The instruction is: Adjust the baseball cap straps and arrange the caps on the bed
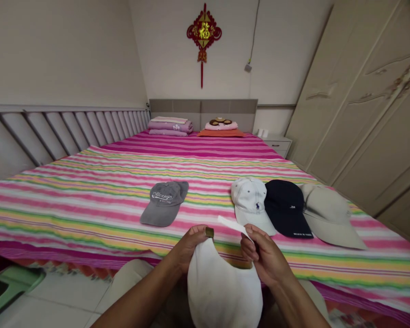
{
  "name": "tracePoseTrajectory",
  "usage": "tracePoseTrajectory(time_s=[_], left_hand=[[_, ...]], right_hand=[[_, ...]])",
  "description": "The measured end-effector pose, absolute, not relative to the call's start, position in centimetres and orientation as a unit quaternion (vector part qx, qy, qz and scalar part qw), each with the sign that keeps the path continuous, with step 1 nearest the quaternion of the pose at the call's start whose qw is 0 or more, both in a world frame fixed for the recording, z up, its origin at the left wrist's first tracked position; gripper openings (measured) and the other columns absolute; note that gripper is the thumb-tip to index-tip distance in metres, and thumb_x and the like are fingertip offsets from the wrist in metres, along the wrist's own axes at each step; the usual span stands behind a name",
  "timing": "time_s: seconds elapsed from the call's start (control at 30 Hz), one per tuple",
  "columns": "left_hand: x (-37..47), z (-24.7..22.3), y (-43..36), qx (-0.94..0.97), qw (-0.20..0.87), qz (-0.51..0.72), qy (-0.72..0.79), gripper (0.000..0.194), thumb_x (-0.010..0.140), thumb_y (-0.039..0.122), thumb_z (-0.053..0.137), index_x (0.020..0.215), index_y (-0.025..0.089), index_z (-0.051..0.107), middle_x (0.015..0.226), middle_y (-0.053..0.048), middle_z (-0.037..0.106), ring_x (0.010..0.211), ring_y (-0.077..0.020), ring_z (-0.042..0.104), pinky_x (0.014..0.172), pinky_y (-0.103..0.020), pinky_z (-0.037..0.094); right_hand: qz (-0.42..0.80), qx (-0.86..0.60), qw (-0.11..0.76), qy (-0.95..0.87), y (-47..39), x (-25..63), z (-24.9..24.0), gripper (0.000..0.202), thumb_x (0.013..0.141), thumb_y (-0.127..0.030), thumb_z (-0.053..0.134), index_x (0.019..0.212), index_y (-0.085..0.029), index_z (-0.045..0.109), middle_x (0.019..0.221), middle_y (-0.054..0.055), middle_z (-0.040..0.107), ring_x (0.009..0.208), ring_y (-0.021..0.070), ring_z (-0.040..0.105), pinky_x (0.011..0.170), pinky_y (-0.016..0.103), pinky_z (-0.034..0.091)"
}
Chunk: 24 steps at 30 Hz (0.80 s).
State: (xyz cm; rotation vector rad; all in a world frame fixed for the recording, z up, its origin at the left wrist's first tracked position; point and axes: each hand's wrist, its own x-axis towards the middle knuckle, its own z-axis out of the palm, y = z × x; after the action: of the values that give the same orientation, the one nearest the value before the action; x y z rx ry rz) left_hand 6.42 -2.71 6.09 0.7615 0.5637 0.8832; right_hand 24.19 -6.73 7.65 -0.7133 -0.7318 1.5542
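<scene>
A white cap (pixel 225 291) hangs between my hands above my lap, its back opening turned up and its strap undone. My left hand (pixel 191 246) is closed on the cap's edge beside a brass-coloured buckle (pixel 209 232). The fingers of my right hand (pixel 264 253) pinch the loose white strap (pixel 231 223), whose free end points up and left. Beyond my hands, a grey cap (pixel 166 202) with white lettering lies on the bed to the left. On the right a white cap with a small blue logo (pixel 249 200), a navy cap (pixel 285 205) and a beige cap (pixel 328 212) lie overlapping in a row.
The bed (pixel 99 205) has a striped sheet, with folded bedding (pixel 171 126) and a pillow (pixel 222 125) at the headboard (pixel 225 111). A metal rail (pixel 54 132) runs along the left. At right stand a nightstand (pixel 278 146) and wardrobe (pixel 355 114). A green stool (pixel 17 282) is at lower left.
</scene>
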Motion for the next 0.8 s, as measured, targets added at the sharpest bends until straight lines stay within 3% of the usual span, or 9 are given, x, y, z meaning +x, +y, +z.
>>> tracePoseTrajectory(time_s=[0.23,0.37,0.53,0.67,0.8], left_hand=[[5.3,5.9,-2.5,0.345,0.809,0.397,0.264,0.016,0.056,0.018,0.066,0.057,0.013,0.051,0.047,0.004,0.046,0.040,-0.0059,0.043,0.045,-0.019,0.034],[3.9,5.6,-2.4,0.362,0.832,0.362,0.213,0.014,0.053,0.013,0.063,0.066,0.010,0.057,0.056,-0.001,0.053,0.048,-0.0091,0.048,0.050,-0.022,0.036],[2.9,5.4,-2.2,0.351,0.824,0.388,0.217,0.009,0.061,0.014,0.064,0.067,0.009,0.058,0.056,-0.002,0.054,0.050,-0.0084,0.049,0.052,-0.021,0.037],[2.7,5.9,-1.5,0.296,0.825,0.441,0.192,0.010,0.061,0.012,0.065,0.068,0.011,0.058,0.055,0.001,0.056,0.048,-0.0072,0.051,0.051,-0.019,0.039],[2.8,6.7,-0.9,0.200,0.820,0.485,0.230,0.016,0.060,0.013,0.064,0.075,0.016,0.061,0.054,0.003,0.060,0.046,-0.0100,0.055,0.052,-0.023,0.044]], right_hand=[[0.660,-0.302,0.631,-0.275,-6.0,24.7,6.8,0.026,0.070,-0.028,0.063,0.058,-0.018,0.042,0.044,-0.009,0.035,0.035,0.0030,0.021,0.036,0.018,0.023],[0.661,-0.299,0.647,-0.236,-5.4,24.7,6.3,0.027,0.066,-0.027,0.066,0.059,-0.018,0.042,0.045,-0.009,0.037,0.035,0.0023,0.025,0.035,0.017,0.024],[0.655,-0.315,0.649,-0.227,-4.2,24.5,6.2,0.021,0.063,-0.024,0.070,0.061,-0.017,0.050,0.045,-0.007,0.046,0.035,0.0033,0.035,0.036,0.016,0.030],[0.706,-0.337,0.572,-0.246,-3.3,24.6,5.0,0.019,0.067,-0.029,0.068,0.075,-0.015,0.059,0.058,0.000,0.062,0.047,0.0098,0.055,0.047,0.020,0.042],[0.803,-0.299,0.437,-0.275,-4.1,23.9,2.2,0.038,0.075,-0.045,0.054,0.089,-0.010,0.062,0.068,0.007,0.066,0.058,0.0153,0.061,0.056,0.026,0.045]])
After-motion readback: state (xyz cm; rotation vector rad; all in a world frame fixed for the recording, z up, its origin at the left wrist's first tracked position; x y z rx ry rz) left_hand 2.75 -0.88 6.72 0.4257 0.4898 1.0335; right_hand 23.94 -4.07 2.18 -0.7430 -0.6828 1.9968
